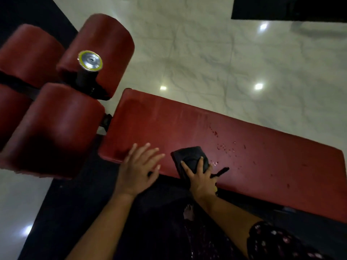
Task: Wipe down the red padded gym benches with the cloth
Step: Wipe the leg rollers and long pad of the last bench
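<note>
Head view: right hand (pixel 200 180) presses cloth (pixel 189 154) on bench (pixel 262 166); left hand (pixel 139 171) beside.

**A:** What carries everything here?

**B:** A long red padded vinyl bench (pixel 187 128). Its flat top runs away to the right of the right hand (pixel 201 181).

**A:** And directly on it?

**B:** A bunched black cloth (pixel 189 156) lies under that hand's spread fingers, near the bench's front edge. There are small water droplets (pixel 225 147) scattered on the pad, just right of the hand and beyond it. The left hand (pixel 139 171) rests flat on the front edge, left of the cloth and apart from it.

**A:** Beneath the bench?

**B:** A black floor mat (pixel 75 203) lies below both wrists, and pale glossy marble-look floor tiles (pixel 225 53) spread beyond the fingertips.
</note>
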### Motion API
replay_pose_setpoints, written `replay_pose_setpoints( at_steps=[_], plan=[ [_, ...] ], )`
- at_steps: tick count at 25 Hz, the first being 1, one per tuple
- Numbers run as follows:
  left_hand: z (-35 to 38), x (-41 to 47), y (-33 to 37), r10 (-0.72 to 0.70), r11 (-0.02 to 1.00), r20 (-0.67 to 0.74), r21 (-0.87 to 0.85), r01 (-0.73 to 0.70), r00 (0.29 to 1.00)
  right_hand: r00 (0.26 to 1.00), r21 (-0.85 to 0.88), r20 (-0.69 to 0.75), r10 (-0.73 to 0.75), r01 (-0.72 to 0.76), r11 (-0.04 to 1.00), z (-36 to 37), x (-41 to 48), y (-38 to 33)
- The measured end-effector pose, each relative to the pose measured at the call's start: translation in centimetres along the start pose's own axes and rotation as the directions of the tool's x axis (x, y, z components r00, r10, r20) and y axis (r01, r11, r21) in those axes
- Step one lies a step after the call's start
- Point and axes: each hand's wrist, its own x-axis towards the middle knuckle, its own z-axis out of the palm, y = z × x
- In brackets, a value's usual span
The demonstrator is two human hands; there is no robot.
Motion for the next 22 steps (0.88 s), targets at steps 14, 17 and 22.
replay_pose_setpoints(
  at_steps=[14, 17, 22],
  plan=[
    [16.2, 12.7, -6.3, -0.192, 0.968, 0.275, 0.210, 0.136, 0.942, 0.985, 0.153, -0.173, -0.004, 0.031, 0.988, 2.7, -0.8, 4.9],
    [17.1, 12.6, -6.7, -0.200, 0.962, 0.228, 0.231, 0.147, 0.953, 0.978, 0.153, -0.167, 0.127, -0.102, 0.983, 1.6, 1.7, 6.4],
    [17.2, 12.7, -6.4, -0.190, 0.963, 0.194, 0.228, 0.144, 0.962, 0.969, 0.086, -0.201, 0.146, -0.131, 0.988, -5.4, 11.9, 8.0]
  ],
)
